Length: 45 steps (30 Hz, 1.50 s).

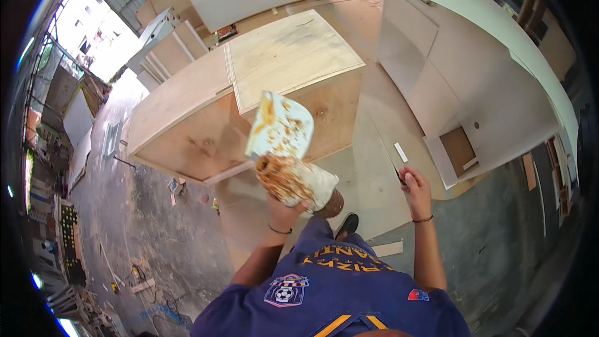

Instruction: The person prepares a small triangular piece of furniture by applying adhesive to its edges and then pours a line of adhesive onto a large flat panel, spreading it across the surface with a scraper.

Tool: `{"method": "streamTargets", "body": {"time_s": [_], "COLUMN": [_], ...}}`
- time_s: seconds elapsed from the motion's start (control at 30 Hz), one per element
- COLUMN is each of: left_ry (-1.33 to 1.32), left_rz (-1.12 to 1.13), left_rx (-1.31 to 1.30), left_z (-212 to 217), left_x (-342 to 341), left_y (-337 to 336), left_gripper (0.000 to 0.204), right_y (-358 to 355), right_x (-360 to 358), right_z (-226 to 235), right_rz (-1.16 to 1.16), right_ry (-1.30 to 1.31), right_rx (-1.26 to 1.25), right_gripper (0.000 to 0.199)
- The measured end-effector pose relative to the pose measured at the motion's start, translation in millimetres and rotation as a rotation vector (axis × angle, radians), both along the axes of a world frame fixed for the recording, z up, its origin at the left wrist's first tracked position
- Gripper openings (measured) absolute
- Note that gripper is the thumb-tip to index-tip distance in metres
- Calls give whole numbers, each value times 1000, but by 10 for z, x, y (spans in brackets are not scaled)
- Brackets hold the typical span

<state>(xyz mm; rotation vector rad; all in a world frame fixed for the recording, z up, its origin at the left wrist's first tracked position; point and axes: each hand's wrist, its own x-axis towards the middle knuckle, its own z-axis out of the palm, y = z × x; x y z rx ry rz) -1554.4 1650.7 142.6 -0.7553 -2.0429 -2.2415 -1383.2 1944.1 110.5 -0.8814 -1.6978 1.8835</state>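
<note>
— Item one, the left hand?

— I log the left hand (288, 211) as closed around the underside of a glue tin (298, 182), held up in front of the chest. The tin is white, smeared with tan glue, and its open mouth faces me. Its lid (279, 126) stands bent up above the mouth, also streaked with glue.

— Item two, the right hand?

— The right hand (417, 191) is out to the side, fingers wrapped around the dark handle of a scraper (399, 156) — the pale blade points up and away from the body. Tin and scraper are well apart.

— Surroundings?

— I count a plywood cabinet (206, 118) lying on the floor just beyond the tin, with a stained plywood sheet (290, 56) resting on top. A large white cabinet (474, 81) lies to the right. One wood offcut (388, 249) sits on the concrete floor (143, 212) near the person's dark shoe (347, 224). The person wears a blue shirt (337, 293).
</note>
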Motion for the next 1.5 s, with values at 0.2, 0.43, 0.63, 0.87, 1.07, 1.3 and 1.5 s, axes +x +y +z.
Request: {"method": "streamTargets", "body": {"time_s": [0.2, 0.43, 0.63, 0.87, 1.07, 1.3, 1.5], "left_ry": [2, -106, -170, -233, -67, -158, 5], "left_rz": [242, 457, 679, 809, 974, 905, 1052], "left_rx": [164, 342, 428, 300, 166, 374, 180], "left_z": [-17, -44, -168, -239, -216, -108, 200], "left_x": [-805, -1627, -1936, -2048, -2206, -2276, -2477], "left_y": [71, 161, 108, -152, 168, 560, 1413], "left_gripper": [97, 112, 111, 107, 105, 91, 84], "right_y": [398, 386, -310, 106, 2250, 3408, 1930], "right_x": [-1225, -3532, -5392, -6798, -7458, -6974, -5858], "right_z": [51, 231, 5, -459, -620, -359, -308], "right_rz": [196, 702, 1115, 1182, 632, 436, 1336], "right_ry": [-96, 174, 174, 18, -404, -697, 135], "right_rx": [261, 991, 1453, 1516, 1365, 1372, 1502], "right_gripper": [39, 46, 58, 63, 53, 54, 64]}}
